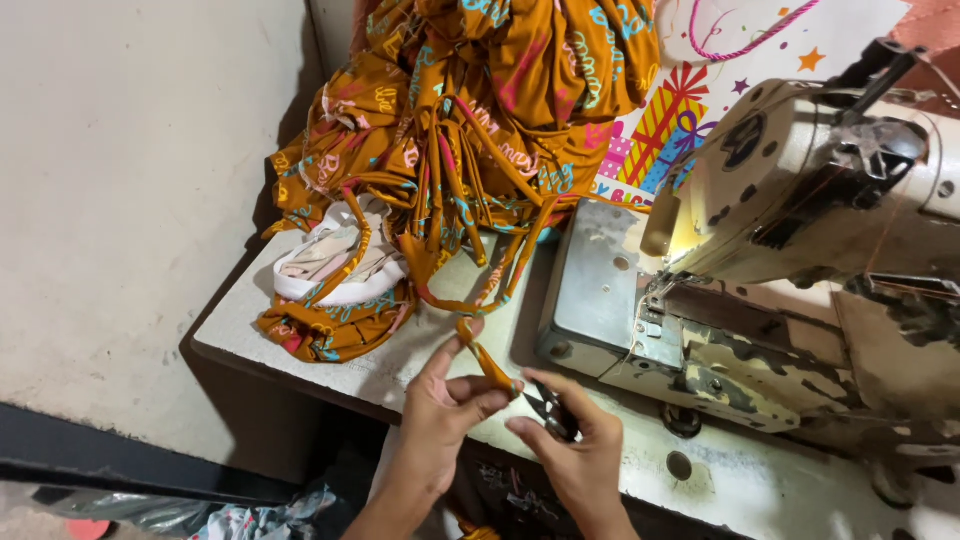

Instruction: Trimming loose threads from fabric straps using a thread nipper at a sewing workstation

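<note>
Strap (487, 362) in left hand (437, 415): soft printed cloth.
Snips (552, 410) in right hand (575, 450): dark metal.
Sewing machine (800, 200) beyond right hand: worn, chipped painted metal.

Bright, even light; lamp glow under sewing machine (800, 200) head; pic sharp, slight edge distortion.

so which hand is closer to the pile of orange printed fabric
Left. The left hand pinches an orange strap that leads up into the fabric pile. The right hand sits lower and further right, holding small snips at the strap's end.
</note>
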